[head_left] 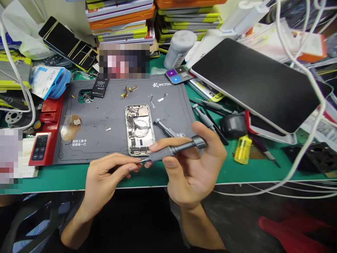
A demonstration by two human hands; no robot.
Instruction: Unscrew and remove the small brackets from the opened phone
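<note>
In my right hand [195, 165] is a dark grey precision screwdriver [168, 153], its thin tip pointing left and its wide cap resting against the palm. The fingers of my left hand [113, 168] are pinched together at that tip; whatever lies between them, if anything, is too small to make out. Just beyond both hands an opened phone [140, 130] lies on the grey work mat [105, 105], its inner parts bare. A second screwdriver [165, 127] rests on the mat right of the phone.
Small loose parts and a black phone battery [100, 87] lie on the mat. A red device [42, 147] stands at its left edge. To the right are a large black-screened tablet [252, 80], more screwdrivers and a yellow bottle [242, 149]. Stacked boxes [121, 17] line the back.
</note>
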